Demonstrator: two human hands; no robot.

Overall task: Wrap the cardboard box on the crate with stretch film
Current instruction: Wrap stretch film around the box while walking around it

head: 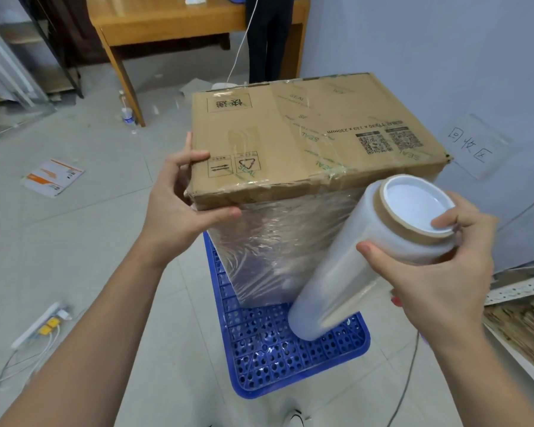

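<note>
Two bare forearms reach in from the bottom edge. Right hand (438,266) curls around the upper end of a stretch film roll (361,266), thumb across the film and a fingertip hooked over the white plug in its brown cardboard core. This roll is a smooth, milky cylinder, tilted, its lower end hanging just above the blue crate (290,349). Left hand (179,204) clamps the near left corner of the cardboard box (290,134), thumb along the front top edge and fingers on the lid beside printed handling symbols. The hands are well apart, one at each near corner of the box.

Standing on the crate, the box is tall and brown, with crumpled top edges, glossy tape bands printed SEAL, two QR codes and printed size text. Wrinkled, shiny clear film already covers its front and lower sides, while the top shows only tape. The crate is rigid plastic, an open grid pierced with round holes, sitting on pale floor tiles (90,241).

On the floor to the left lie an orange-and-white flat envelope (54,177), a white power strip (40,325) with yellow plugs and trailing cables, and a plastic water bottle (127,114) by the leg of a wooden desk (167,23). Behind the box a person's dark trouser legs (269,41) stand at the desk. A grey wall (444,57) on the right carries a taped sheet with handwritten characters (472,146), and stacked corrugated cardboard (524,325) sits at the right edge.
</note>
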